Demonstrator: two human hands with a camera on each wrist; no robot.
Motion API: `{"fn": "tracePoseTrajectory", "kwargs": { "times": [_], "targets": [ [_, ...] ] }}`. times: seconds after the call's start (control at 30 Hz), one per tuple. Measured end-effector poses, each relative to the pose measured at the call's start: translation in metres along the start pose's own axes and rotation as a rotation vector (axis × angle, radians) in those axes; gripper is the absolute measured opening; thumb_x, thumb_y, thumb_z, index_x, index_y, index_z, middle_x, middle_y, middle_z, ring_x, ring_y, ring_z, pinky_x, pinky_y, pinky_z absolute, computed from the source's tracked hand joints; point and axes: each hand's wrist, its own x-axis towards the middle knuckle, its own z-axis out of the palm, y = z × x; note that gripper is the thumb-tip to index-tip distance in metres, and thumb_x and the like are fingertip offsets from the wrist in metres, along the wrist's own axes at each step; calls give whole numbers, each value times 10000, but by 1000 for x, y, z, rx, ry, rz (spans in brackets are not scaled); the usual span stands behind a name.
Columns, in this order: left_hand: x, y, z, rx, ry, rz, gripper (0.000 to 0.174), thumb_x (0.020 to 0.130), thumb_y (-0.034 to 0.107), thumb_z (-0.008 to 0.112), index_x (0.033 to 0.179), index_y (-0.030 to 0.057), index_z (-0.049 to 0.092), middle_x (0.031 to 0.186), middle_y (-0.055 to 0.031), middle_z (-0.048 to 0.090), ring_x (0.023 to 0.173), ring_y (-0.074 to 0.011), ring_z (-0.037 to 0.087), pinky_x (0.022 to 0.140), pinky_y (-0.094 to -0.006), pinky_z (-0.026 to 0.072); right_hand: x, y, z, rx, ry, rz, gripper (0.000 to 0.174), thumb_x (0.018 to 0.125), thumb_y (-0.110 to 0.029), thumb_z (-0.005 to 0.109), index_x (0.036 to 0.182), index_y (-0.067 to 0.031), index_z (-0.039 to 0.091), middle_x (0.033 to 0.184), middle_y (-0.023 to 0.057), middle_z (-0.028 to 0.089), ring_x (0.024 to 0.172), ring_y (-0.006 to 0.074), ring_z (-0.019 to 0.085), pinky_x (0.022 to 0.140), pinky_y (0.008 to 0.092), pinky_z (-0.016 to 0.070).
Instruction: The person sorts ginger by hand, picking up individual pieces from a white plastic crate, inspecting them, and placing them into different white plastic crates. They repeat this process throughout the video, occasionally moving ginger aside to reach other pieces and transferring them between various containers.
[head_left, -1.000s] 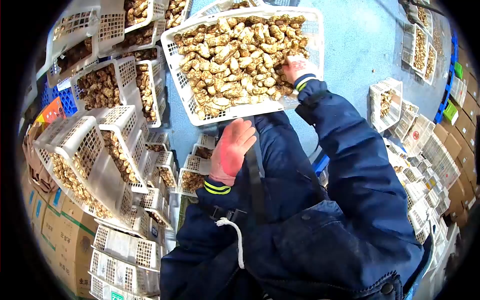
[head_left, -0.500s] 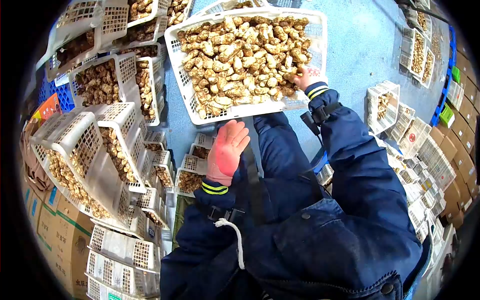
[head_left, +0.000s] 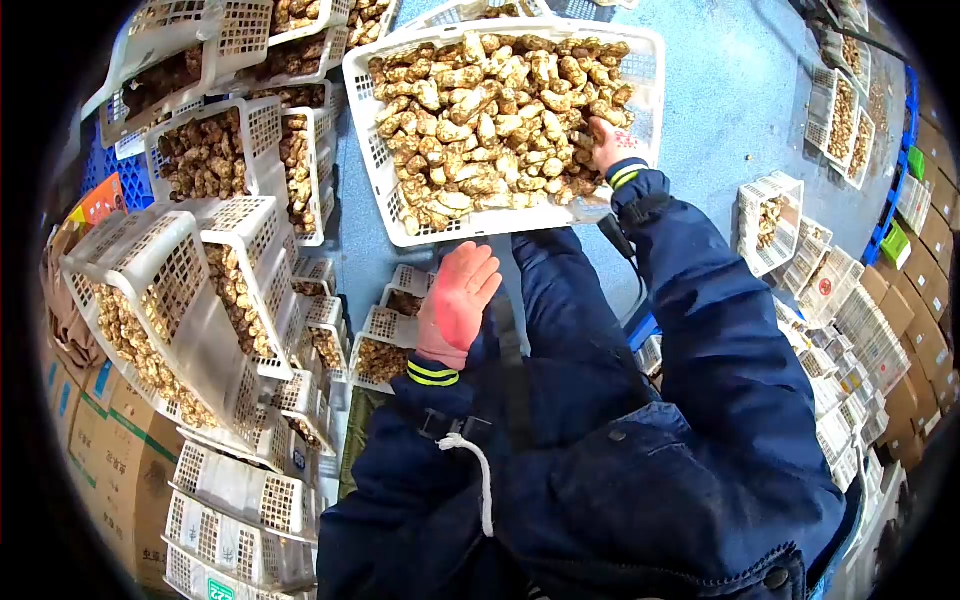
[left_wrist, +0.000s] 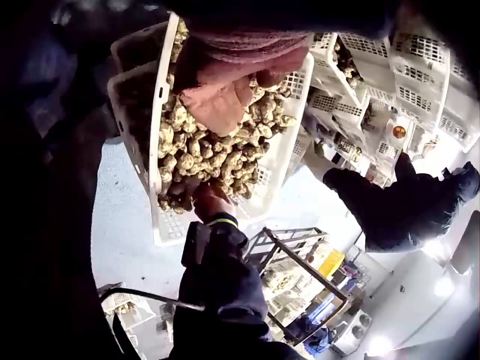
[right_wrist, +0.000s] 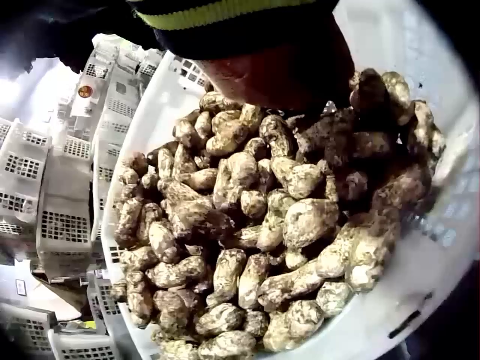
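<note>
A white plastic basket (head_left: pixel 655 90) holds a heap of stubby, cream-and-brown mushrooms (head_left: pixel 490 120). At the basket's right side my right hand (head_left: pixel 607 146) reaches down among them. In the right wrist view that hand (right_wrist: pixel 281 79) comes in from the top, over the mushrooms (right_wrist: pixel 240 202). Its fingertips are hidden, and I cannot tell whether they grip one. My left hand (head_left: pixel 460 300) is held palm up just below the basket's near rim, fingers straight and nothing on it. The left wrist view shows this hand (left_wrist: pixel 217 97) in front of the heap.
Stacked white crates (head_left: pixel 170 310) of mushrooms stand at the left, beside cardboard boxes (head_left: pixel 130 460). More crates (head_left: pixel 770 220) are on the blue floor (head_left: pixel 720 130) at the right. Another person (left_wrist: pixel 409 202) in dark clothing appears in the left wrist view.
My right hand first draws back slightly toward the near right of the basket, then moves further in among the mushrooms. My left hand stays nearly in place, palm up. The whole view shifts slightly.
</note>
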Motion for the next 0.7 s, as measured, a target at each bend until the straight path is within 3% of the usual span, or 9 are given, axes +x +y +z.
{"fn": "tracePoseTrajectory", "kwargs": {
  "times": [0.03, 0.1, 0.13, 0.23, 0.27, 0.37, 0.43, 0.53, 0.7],
  "targets": [
    [-1, -1, -1, 49, 48, -5, 400, 905, 175, 309, 1261, -4, 286, 1292, -191, 343, 1198, -304, 343, 1018, -396, 255, -3, 14, 7, 29, 79, -122, 387, 726, -101, 479, 1107, -140, 530, 1011, 142, 592, 929, 299, 564, 810, 375, 445],
    [-1, 1, 8, 42, 33, -7, 416, 912, 207, 312, 1270, -3, 285, 1299, -183, 340, 1201, -299, 339, 1017, -388, 257, -12, 13, -11, -13, -32, -43, 416, 713, -84, 482, 1125, -120, 525, 1001, 134, 601, 915, 289, 573, 814, 366, 442],
    [-1, 2, 12, 53, 122, -33, 427, 913, 228, 320, 1272, -1, 289, 1301, -180, 340, 1200, -301, 342, 1014, -390, 260, -16, 20, -2, 204, 91, -161, 450, 712, -81, 498, 1161, -88, 495, 982, 106, 617, 860, 245, 597, 764, 335, 466],
    [-2, 2, 9, 65, 178, -53, 461, 907, 281, 347, 1274, 7, 299, 1301, -171, 345, 1198, -303, 346, 1007, -393, 269, -38, -19, -31, 1251, -361, 132, 430, 822, -160, 516, 1228, -54, 418, 1009, 125, 588, 811, 207, 602, 654, 279, 492],
    [-2, 2, 9, 40, 172, -44, 449, 907, 266, 344, 1272, 7, 301, 1299, -172, 347, 1196, -303, 349, 1007, -394, 269, -39, -21, -29, 1554, -492, 155, 357, 851, -167, 498, 1184, -53, 439, 1021, 182, 570, 825, 242, 601, 650, 289, 495],
    [-3, 6, 7, 70, 145, -20, 417, 904, 216, 338, 1263, 6, 305, 1293, -176, 351, 1186, -302, 363, 1006, -395, 274, -47, -34, -19, 1933, -849, 159, 369, 873, -279, 445, 1133, -18, 474, 1042, 219, 558, 824, 275, 613, 660, 332, 506],
    [-4, 7, 7, 63, 105, -4, 405, 899, 187, 334, 1259, 4, 303, 1286, -176, 358, 1182, -301, 369, 1005, -396, 278, -52, -45, -19, 1925, -877, 249, 422, 878, -326, 434, 1032, 60, 510, 1026, 222, 566, 817, 260, 617, 671, 336, 516],
    [-4, 5, 1, 38, 54, 8, 405, 900, 185, 326, 1262, 5, 296, 1289, -172, 355, 1189, -296, 362, 1007, -395, 275, -59, -50, -25, 1963, -916, 243, 415, 905, -317, 379, 990, 60, 530, 949, 186, 604, 774, 221, 623, 622, 281, 498],
    [-5, 3, 1, 26, 54, -14, 400, 904, 186, 315, 1264, 12, 296, 1302, -172, 338, 1204, -292, 344, 1014, -395, 261, -66, -56, -24, 1762, -797, 408, 368, 886, -315, 436, 970, 28, 543, 831, 153, 628, 626, 199, 614, 531, 265, 480]
  ]
}}
